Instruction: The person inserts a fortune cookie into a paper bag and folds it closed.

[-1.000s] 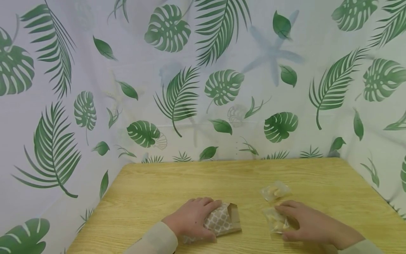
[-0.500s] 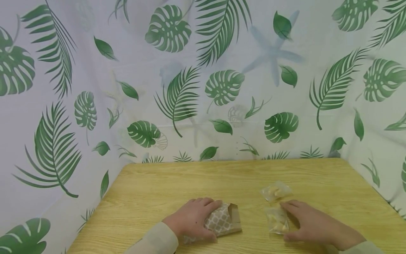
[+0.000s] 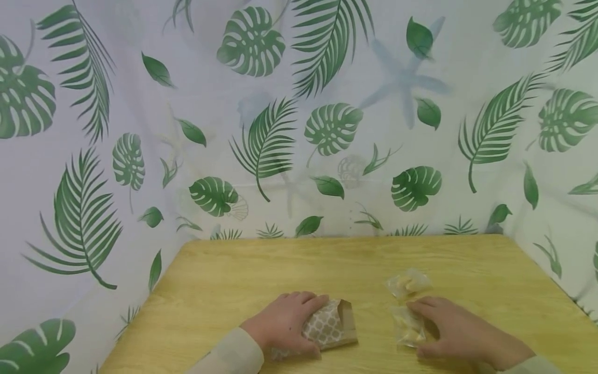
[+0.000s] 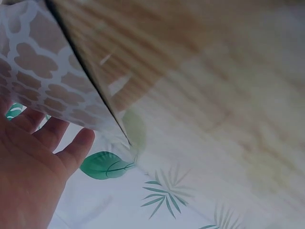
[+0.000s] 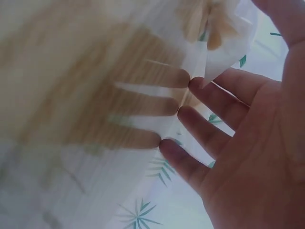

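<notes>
My left hand (image 3: 287, 324) grips a brown paper bag (image 3: 327, 323) with a white lattice print, fingers over its far side and thumb on its near side. The bag lies flat, its open mouth facing right. In the left wrist view the fingers lie along the patterned bag (image 4: 47, 67). My right hand (image 3: 460, 332) rests with spread fingers beside a small clear packet (image 3: 407, 327) of pale yellow pieces, the index finger overlapping its edge. In the right wrist view the fingertips (image 5: 183, 117) meet the glossy tabletop, and part of the packet (image 5: 221, 43) shows near the thumb.
A second clear packet (image 3: 409, 283) with similar pieces lies just behind the first. Both are on a light wood table (image 3: 261, 265). A white leaf-print sheet (image 3: 299, 135) stands behind the table and along both sides.
The near packet has straightened slightly and shifted a little to the right. My right index finger drew back from it, then came back over its edge. The left hand and bag have stayed put.
</notes>
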`<state>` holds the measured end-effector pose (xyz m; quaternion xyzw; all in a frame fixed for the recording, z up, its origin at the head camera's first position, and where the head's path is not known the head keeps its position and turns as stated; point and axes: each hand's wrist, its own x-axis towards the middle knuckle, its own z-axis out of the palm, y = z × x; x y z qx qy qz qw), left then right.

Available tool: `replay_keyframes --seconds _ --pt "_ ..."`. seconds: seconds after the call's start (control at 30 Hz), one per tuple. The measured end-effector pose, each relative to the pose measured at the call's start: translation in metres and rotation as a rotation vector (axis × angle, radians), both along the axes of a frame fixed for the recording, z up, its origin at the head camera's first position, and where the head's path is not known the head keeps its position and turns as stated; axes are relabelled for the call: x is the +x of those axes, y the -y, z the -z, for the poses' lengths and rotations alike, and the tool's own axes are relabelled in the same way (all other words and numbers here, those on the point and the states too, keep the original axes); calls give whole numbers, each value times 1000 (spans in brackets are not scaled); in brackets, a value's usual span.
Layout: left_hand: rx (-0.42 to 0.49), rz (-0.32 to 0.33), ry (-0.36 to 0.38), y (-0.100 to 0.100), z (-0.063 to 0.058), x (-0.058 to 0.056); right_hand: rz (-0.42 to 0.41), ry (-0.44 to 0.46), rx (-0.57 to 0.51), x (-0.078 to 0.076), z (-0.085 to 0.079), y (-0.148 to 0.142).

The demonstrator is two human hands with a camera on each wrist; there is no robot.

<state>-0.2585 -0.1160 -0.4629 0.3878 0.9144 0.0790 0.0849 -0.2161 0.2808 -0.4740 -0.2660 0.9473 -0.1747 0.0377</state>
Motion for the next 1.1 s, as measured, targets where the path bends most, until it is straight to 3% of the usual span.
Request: replay_keyframes --seconds 0.2,0.37,0.53,0.8,1.1 --pt "-8 15 -20 -2 7 0 -14 -22 -7 1 0 7" --pt "-13 1 16 -1 12 2 -15 -8 4 3 0 10" --pt "-12 -4 1 0 7 3 -7 -11 -6 2 -1 12" --pt "-25 -1 19 -1 4 3 -30 -116 6 -2 -2 24" --pt "-28 -3 27 -3 5 2 -15 -63 -42 -5 -10 53"
